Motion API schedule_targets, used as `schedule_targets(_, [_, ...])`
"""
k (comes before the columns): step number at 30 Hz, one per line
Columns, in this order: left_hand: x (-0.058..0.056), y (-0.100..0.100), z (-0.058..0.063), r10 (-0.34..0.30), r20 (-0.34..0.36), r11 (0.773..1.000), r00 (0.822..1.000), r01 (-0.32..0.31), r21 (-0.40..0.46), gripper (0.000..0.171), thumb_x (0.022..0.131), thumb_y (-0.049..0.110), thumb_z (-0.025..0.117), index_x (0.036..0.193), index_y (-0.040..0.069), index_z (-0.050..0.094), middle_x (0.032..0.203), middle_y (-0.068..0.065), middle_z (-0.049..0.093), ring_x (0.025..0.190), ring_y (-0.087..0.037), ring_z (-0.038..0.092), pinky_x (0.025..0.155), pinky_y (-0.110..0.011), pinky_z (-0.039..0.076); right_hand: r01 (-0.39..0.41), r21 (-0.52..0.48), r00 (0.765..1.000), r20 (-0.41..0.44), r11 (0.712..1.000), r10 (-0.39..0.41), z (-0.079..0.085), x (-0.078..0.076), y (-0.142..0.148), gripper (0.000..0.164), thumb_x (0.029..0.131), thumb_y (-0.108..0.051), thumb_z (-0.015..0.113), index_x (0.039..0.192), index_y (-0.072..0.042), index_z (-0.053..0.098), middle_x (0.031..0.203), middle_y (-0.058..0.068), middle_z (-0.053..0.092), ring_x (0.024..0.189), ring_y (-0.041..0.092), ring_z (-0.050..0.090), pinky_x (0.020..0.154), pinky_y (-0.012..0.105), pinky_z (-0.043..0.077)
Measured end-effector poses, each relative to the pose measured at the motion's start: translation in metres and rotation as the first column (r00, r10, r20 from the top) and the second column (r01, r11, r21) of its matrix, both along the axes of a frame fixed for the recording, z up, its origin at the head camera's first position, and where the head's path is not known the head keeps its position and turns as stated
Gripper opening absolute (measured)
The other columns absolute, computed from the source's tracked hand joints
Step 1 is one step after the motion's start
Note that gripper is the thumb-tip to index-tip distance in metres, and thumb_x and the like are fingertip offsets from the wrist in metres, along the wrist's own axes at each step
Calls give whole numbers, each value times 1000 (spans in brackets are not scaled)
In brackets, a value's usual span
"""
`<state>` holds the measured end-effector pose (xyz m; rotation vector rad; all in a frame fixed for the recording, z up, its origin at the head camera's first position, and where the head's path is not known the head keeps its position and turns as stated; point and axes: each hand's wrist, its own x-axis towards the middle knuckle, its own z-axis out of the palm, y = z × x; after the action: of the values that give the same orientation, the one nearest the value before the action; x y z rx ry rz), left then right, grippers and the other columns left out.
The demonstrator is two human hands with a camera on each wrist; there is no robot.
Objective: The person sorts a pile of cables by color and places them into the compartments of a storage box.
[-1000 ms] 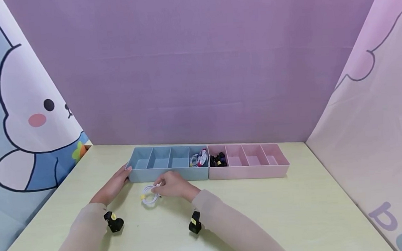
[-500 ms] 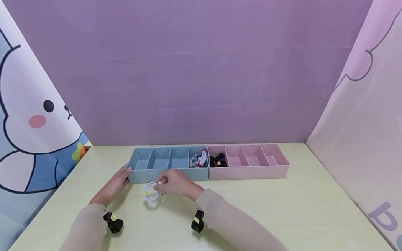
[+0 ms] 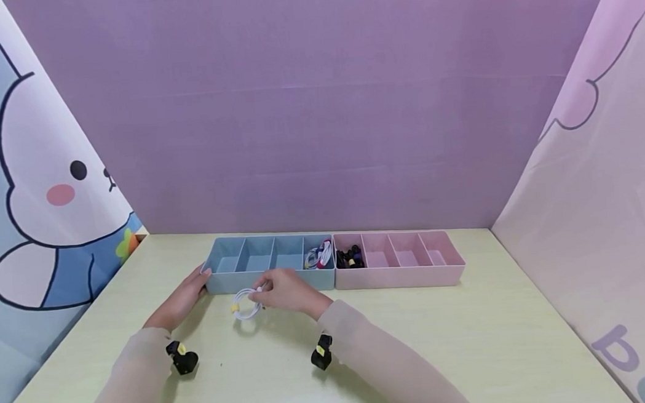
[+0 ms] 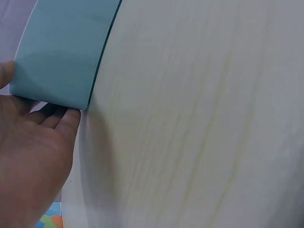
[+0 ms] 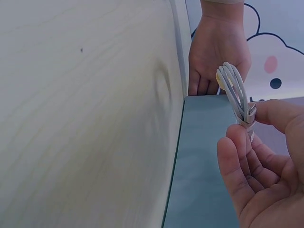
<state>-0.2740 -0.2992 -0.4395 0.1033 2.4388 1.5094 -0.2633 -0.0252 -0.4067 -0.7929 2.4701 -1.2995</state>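
My right hand (image 3: 289,293) pinches a coiled white cable (image 3: 242,313) between thumb and fingertips, just in front of the blue divided box (image 3: 272,280). The coil hangs over the table, with its shadow below. In the right wrist view the cable (image 5: 235,88) has a yellow tie on its far side and a plug end bundled near the fingertips. My left hand (image 3: 183,297) rests against the box's left end. In the left wrist view the left hand (image 4: 35,152) has its thumb at the rim of the blue box (image 4: 61,52) and its fingers along the end wall.
A pink divided box (image 3: 399,277) stands right against the blue one. White cables (image 3: 320,255) lie in the blue box's rightmost compartment, black cables (image 3: 350,258) in the pink box's leftmost. A purple backdrop (image 3: 318,134) rises behind the table (image 3: 475,340).
The right hand has moved slightly right and up with the coiled cable, whose loop has risen closer to the blue box's front wall. The left hand and both boxes stay put.
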Motion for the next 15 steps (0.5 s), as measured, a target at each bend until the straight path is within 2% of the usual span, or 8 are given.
schedule_targets(10, [2, 0, 2, 9, 30, 1000, 1000, -8, -22, 80, 105, 60, 22, 160, 12, -12, 166, -18, -11, 150, -40, -1, 121, -57, 12, -4, -30, 1000, 0, 1000, 3, 3, -4, 11, 19, 94, -26, 73, 106, -11, 74, 79, -4, 66, 65, 10, 60, 53, 23, 51])
schedule_targets(15, [2, -2, 4, 1, 35, 1000, 999, 0, -19, 82, 104, 63, 23, 160, 13, -13, 166, -17, -11, 150, -40, -2, 120, -58, 11, 7, -14, 1000, -14, 1000, -7, 6, -6, 18, 21, 94, -28, 73, 108, -12, 75, 78, -4, 67, 64, 11, 60, 52, 22, 48])
